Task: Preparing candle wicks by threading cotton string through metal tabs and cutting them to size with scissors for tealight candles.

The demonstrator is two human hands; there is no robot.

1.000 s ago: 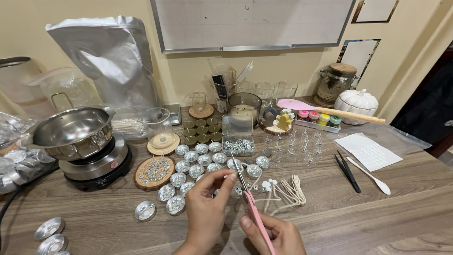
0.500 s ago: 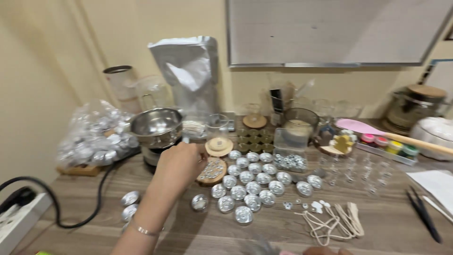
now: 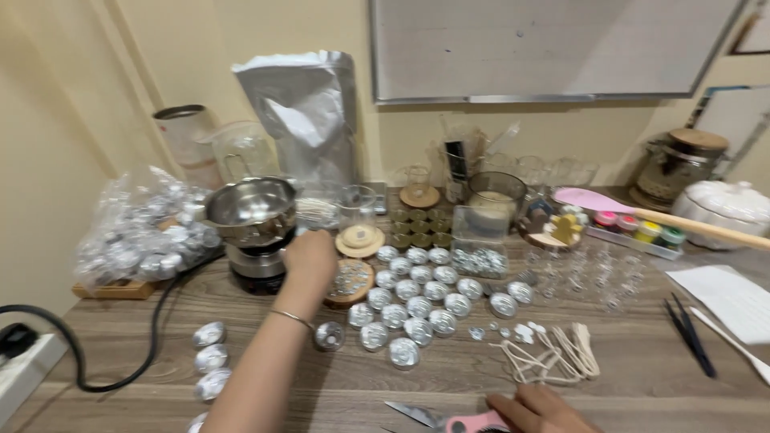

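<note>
The round wooden dish (image 3: pixel 350 281) of small metal bits sits near the table's (image 3: pixel 642 377) middle. The left hand (image 3: pixel 311 255) curls over it, fingers hidden. Pick up gently, one bit only. The right hand (image 3: pixel 539 407) rests on pink scissors (image 3: pixel 449 418) at the front edge.

Bare wood is lying open along the near edge of the surface (image 3: pixel 642 393), between the left hand's (image 3: pixel 309 256) forearm and the right hand (image 3: pixel 537 407), which is resting on the pink-handled scissors (image 3: pixel 449 418). The left hand is reaching over the round wooden coaster (image 3: pixel 351 282), hemmed in by the metal pot (image 3: pixel 250 210) on its heater to the left and the block of tealight cups (image 3: pixel 421 301) to the right. The heap of wicks (image 3: pixel 553 357) is crowding the middle right. Past it, a clear strip is running up to the black tweezers (image 3: pixel 690 335). The black cable (image 3: pixel 120 353) is looping across the left corner.
</note>
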